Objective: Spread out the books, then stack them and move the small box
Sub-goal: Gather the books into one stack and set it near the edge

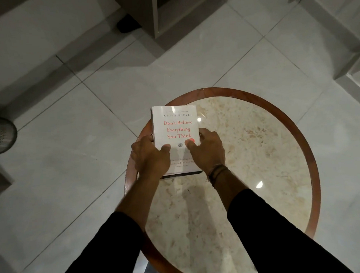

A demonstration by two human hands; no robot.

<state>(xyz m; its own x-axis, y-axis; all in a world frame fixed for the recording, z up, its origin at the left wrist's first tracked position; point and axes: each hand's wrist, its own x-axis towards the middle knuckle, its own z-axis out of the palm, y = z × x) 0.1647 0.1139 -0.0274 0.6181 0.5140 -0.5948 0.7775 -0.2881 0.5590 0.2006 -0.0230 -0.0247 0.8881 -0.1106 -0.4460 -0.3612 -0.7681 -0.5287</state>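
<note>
A stack of books (175,128) lies at the left edge of a round table (257,146). The top book has a white cover with red lettering; a darker book shows beneath it at the near edge. My left hand (150,157) grips the stack's left side, thumb on the cover. On the right side, my right hand (207,150) holds the stack the same way, thumb resting on the cover and fingers down the edge. No small box is visible.
The table has a beige marbled top and a brown wooden rim (310,152). Pale floor tiles surround it. A perforated metal bin (2,135) stands at far left. Furniture legs and a dark object (128,23) lie at the top.
</note>
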